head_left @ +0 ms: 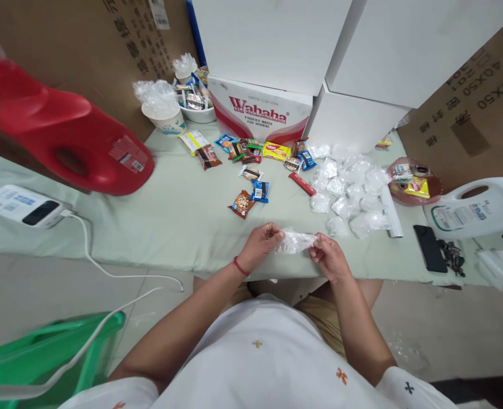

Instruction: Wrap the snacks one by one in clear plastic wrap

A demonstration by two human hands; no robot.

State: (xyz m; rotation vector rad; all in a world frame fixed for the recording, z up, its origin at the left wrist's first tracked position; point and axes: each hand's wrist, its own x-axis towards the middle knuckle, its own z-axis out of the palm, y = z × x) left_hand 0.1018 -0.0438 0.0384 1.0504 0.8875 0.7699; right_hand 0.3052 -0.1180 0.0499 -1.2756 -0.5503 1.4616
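Stretched between my two hands is a crumpled clear plastic bag (pixel 294 241), held over the table's near edge. My left hand (pixel 260 245) pinches its left end, and my right hand (pixel 330 257) pinches its right end. Just beyond the left hand lie a brown cookie packet (pixel 241 204) and a blue snack packet (pixel 260 191). Past my right hand spreads a pile of bunched clear plastic bags (pixel 349 190), with a red stick-shaped packet (pixel 301 184) at its left side. Several more wrapped snacks, among them a yellow packet (pixel 276 150), lie farther back.
A Wahaha carton (pixel 262 113) and white boxes stand behind. At left are a red jug (pixel 72 136), a white power bank (pixel 24 205) with a cable, and a paper cup (pixel 164 118). At right are a pink bowl (pixel 436 190), a white jug (pixel 481 207) and a phone (pixel 429 249).
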